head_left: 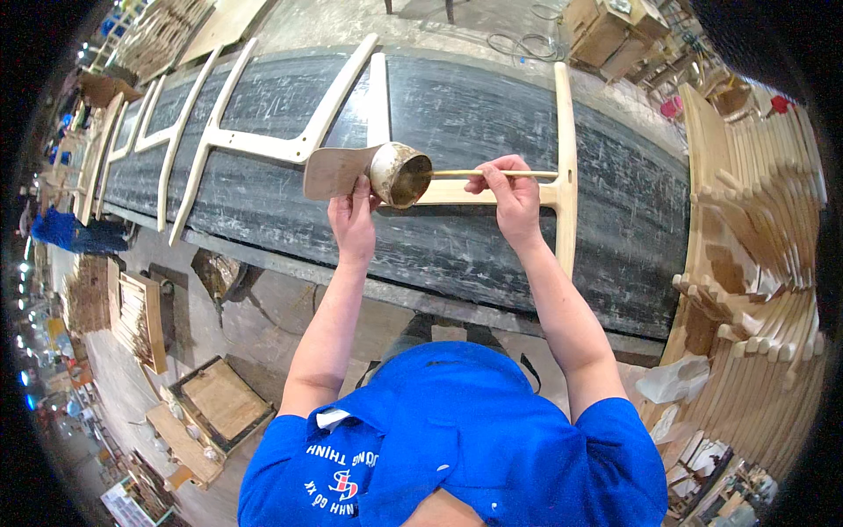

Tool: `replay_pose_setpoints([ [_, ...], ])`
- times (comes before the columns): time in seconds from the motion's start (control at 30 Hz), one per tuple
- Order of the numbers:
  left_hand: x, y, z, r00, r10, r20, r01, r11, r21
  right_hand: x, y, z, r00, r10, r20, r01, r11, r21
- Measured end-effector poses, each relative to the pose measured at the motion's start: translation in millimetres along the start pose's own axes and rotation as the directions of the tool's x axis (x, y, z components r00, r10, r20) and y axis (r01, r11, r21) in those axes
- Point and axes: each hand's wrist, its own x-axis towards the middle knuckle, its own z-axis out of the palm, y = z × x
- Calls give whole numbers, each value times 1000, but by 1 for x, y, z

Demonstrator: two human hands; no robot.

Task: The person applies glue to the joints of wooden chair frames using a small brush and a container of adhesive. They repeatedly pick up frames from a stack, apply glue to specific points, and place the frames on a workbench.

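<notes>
My left hand (353, 224) is closed around the lower edge of a stained, pale cup (383, 176), its thumb up at the rim side. The cup is tipped so its dark mouth turns right. A flat, curved piece of wood (338, 171) sits against the cup's left side; whether the two are joined I cannot tell. My right hand (512, 195) pinches a thin stick (457, 173), whose left end reaches into the cup's mouth. Beneath both hands lies a pale wooden chair frame (565, 114), its crosspiece partly hidden by the cup and my fingers.
The long, dark, scuffed table (474, 97) bears more wooden frames (263, 145) to the left. Stacked curved wooden parts (764, 211) rise at the right end. A wooden box (219, 400) stands on the floor at lower left, and a person in blue (57, 228) is far left.
</notes>
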Motion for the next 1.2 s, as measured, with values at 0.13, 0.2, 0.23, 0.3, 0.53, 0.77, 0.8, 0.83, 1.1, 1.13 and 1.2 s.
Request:
replay_pose_setpoints([
  [0.13, -12, 14, 36, 994, 111, 23, -110, 993, -54, -12, -13, -20, 996, -13, -93, 24, 993, 119],
  [0.2, -16, 16, 49, 988, 151, 34, -151, 988, -25, -15, -20, -30, 989, -6, -145, 31, 985, 172],
  [0.23, -18, 14, 55, 984, 171, 54, -170, 985, -12, -15, -19, -34, 983, -49, -174, 77, 985, 155],
  [0.3, -21, 10, 66, 984, 162, 72, -162, 987, 0, -18, -17, -43, 969, 170, -181, -110, 947, 302],
  [0.53, -32, -31, 94, 983, -181, 30, 182, 952, -247, -33, -5, -93, 910, 370, -185, -229, 823, 519],
  [0.77, -40, -83, 118, 915, -385, 119, 401, 844, -357, -41, 8, -130, 927, 247, -283, -138, 925, 355],
  [0.8, -41, -87, 125, 904, -394, 164, 427, 831, -357, -44, 15, -136, 881, 330, -339, -185, 900, 394],
  [0.83, -41, -97, 124, 898, -395, 192, 439, 825, -357, -45, 23, -137, 831, 413, -372, -234, 867, 441],
  [1.1, -43, -122, 124, 854, -520, 29, 502, 807, -311, -30, 13, -163, 917, 177, -356, -134, 980, 144],
  [1.13, -45, -122, 122, 817, -574, -61, 540, 798, -267, -27, 11, -169, 928, 101, -357, -119, 993, -27],
  [1.2, -44, -131, 94, 839, -539, -76, 487, 805, -338, -17, 11, -156, 962, 28, -273, -115, 946, -305],
])
